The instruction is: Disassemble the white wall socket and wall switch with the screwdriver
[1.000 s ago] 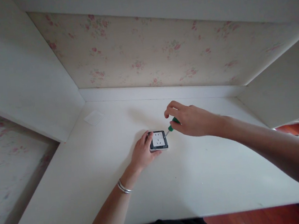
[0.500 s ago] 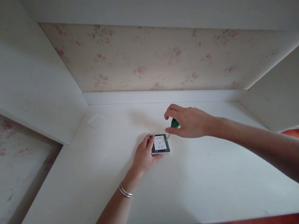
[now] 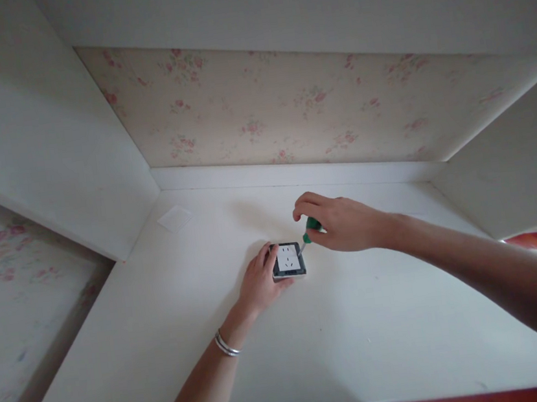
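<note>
A wall socket (image 3: 288,258) with a white slotted face and a dark surround lies face up on the white desk. Wrapped around its left side is my left hand (image 3: 259,275), thumb on the near face edge and fingers along its sides. My right hand (image 3: 337,220), up and to the right of the socket, grips a screwdriver (image 3: 311,224) by its green handle. The tool is tilted, and its thin shaft runs down to the right edge of the socket. The exact contact of the tip is too small to make out.
A thin clear square plate (image 3: 175,219) lies at the desk's back left. The white desk (image 3: 387,330) is bounded by a floral-papered wall (image 3: 248,112) behind, a white panel (image 3: 46,143) at left and another at right. An overhead board (image 3: 274,4) crosses the top.
My right hand's fingers have shifted slightly on the screwdriver, and more of the green handle shows now. The socket and my left hand stay in place.
</note>
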A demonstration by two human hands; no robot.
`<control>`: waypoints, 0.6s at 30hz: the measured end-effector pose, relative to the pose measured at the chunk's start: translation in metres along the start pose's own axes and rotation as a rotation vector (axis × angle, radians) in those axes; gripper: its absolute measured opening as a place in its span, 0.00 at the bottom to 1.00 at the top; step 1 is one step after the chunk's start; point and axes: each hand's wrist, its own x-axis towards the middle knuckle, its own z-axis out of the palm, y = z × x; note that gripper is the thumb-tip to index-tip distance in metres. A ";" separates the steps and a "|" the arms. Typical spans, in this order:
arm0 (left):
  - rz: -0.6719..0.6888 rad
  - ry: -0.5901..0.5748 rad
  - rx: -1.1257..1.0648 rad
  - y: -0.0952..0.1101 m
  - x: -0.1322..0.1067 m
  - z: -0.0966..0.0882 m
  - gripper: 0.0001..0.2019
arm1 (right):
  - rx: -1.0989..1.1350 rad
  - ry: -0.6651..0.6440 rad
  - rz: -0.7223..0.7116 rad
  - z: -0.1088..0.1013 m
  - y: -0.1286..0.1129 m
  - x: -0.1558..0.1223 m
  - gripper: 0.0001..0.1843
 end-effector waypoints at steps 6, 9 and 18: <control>0.006 0.005 0.004 -0.001 0.000 0.001 0.42 | -0.083 -0.013 0.069 -0.003 -0.006 0.002 0.12; 0.010 0.012 0.001 -0.001 0.000 0.002 0.43 | -0.043 -0.012 0.038 -0.003 -0.005 0.002 0.11; 0.008 0.015 0.005 0.002 0.000 -0.001 0.42 | -0.062 0.015 0.060 0.000 -0.002 -0.002 0.12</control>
